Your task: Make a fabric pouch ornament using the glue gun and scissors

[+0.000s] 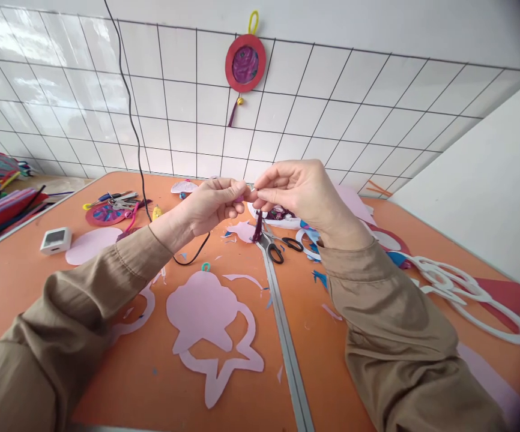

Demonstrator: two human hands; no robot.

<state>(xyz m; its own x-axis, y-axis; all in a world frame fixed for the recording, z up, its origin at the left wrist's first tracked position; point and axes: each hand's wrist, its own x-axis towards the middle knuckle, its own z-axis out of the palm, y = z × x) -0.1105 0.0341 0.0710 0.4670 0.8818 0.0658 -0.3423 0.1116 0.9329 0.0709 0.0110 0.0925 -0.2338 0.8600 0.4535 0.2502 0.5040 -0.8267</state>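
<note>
Both hands meet fingertip to fingertip above the far middle of the table. My left hand (218, 203) is closed in a pinch, with a small bit of pink-purple showing at the thumb; what it is I cannot make out. Thumb and index finger of my right hand (293, 191) are pressed together beside it. A dark purple tassel (258, 227) hangs just below the right fingertips; its top is hidden by the fingers. Behind and below it lie scissors (276, 247) with black handles and a small pink paper cutout (242, 231).
Pink cloud-and-star cutouts (202, 303) lie in front. White paper rings (458, 282) are at right, a small white device (56, 240) and pink oval (93, 245) at left. A black cable (129, 108) hangs down to the table. A red round ornament (245, 63) hangs on the tiled wall.
</note>
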